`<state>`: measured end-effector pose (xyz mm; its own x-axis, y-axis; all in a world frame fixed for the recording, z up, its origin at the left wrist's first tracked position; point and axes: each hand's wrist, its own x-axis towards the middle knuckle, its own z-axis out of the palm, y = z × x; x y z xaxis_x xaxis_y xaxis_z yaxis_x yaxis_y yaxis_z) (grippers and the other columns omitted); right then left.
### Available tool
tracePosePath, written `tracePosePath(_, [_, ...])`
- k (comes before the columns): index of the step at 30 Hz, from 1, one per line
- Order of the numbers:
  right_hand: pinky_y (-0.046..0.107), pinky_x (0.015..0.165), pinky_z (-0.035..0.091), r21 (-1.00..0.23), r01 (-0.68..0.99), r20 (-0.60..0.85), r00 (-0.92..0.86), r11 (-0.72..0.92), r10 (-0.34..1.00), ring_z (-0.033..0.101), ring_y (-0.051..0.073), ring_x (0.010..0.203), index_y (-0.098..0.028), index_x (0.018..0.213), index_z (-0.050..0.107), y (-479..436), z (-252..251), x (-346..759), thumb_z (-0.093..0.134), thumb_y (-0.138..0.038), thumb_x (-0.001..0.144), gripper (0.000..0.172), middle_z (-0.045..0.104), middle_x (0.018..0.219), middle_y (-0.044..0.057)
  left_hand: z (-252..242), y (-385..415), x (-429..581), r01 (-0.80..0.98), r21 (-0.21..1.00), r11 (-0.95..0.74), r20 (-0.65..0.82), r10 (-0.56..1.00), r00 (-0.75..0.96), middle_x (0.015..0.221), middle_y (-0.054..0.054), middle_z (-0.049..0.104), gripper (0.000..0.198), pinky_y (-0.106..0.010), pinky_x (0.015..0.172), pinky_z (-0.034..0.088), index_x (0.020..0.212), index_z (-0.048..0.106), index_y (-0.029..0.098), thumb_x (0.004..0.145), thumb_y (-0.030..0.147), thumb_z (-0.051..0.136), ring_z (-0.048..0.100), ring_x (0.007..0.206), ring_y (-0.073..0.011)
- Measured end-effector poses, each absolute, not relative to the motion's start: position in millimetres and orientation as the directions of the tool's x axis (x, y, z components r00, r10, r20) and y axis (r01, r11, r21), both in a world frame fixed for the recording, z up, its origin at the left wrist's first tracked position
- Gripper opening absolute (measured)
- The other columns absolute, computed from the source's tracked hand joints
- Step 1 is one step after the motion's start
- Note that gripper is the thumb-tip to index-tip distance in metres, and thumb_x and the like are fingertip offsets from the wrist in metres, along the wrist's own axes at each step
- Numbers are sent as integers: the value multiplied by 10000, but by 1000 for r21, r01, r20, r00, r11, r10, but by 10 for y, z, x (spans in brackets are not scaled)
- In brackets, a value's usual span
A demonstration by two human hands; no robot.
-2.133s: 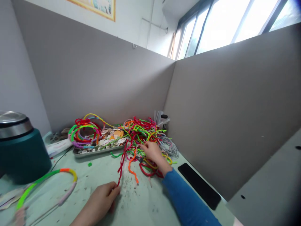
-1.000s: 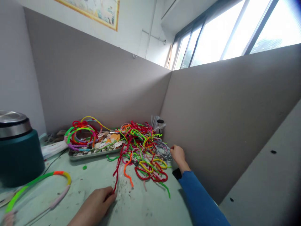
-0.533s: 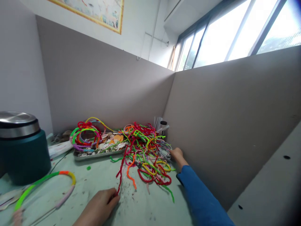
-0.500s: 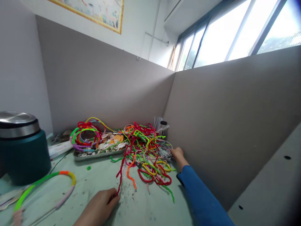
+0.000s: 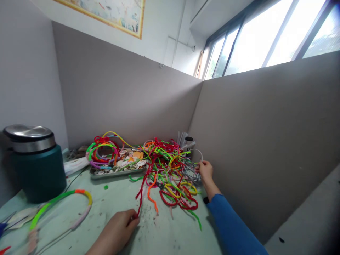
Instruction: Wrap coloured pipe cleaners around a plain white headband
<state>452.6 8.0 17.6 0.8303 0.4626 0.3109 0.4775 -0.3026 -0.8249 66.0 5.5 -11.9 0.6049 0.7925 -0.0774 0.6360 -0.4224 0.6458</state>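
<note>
My left hand (image 5: 122, 225) rests low on the table, its thumb and forefinger closed on the end of a red yarn strand (image 5: 140, 198) that runs up into a tangled pile of coloured yarn (image 5: 164, 156). At the pile's right side, my right hand (image 5: 206, 173) pinches a thin pale wire (image 5: 198, 151), which arches up over a bundle of grey wire (image 5: 192, 170). Scissors with red handles (image 5: 170, 199) and a yellow-handled pair (image 5: 172, 190) lie partly under yarn at the front of the pile.
A metal tray (image 5: 117, 174) of small flat pieces carries wrapped yarn rings (image 5: 102, 152). On the left stand a teal flask (image 5: 39, 173) and a partly wrapped wire hoop (image 5: 89, 200). Behind the pile are clear sticks (image 5: 181, 139) and a black-capped bottle (image 5: 188, 140). Grey partitions (image 5: 127, 88) enclose the table.
My right hand has risen slightly from the grey bundle, and the pale wire now arches higher from its fingers. My left hand keeps the red yarn. The view has shifted a little to the left.
</note>
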Motion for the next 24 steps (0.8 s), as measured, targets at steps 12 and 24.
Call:
tracePosePath(12, [261, 595, 513, -894, 444, 375, 813, -58, 445, 664, 189, 718, -119, 1065, 441, 86, 111, 4456, 374, -269, 832, 285, 649, 931, 150, -123, 54, 645, 620, 655, -432, -68, 784, 617, 651, -25, 680, 246, -223, 588, 342, 788, 636, 196, 813, 322, 426, 610, 639, -168])
tracePosePath(24, [268, 540, 501, -866, 385, 497, 612, 318, 615, 539, 107, 483, -178, 886, 528, -89, 694, 3766, 539, -438, 769, 285, 621, 757, 25, -28, 101, 615, 670, 637, -380, -29, 857, 514, 664, -34, 668, 325, -228, 556, 315, 814, 653, 196, 822, 430, 428, 591, 638, -171])
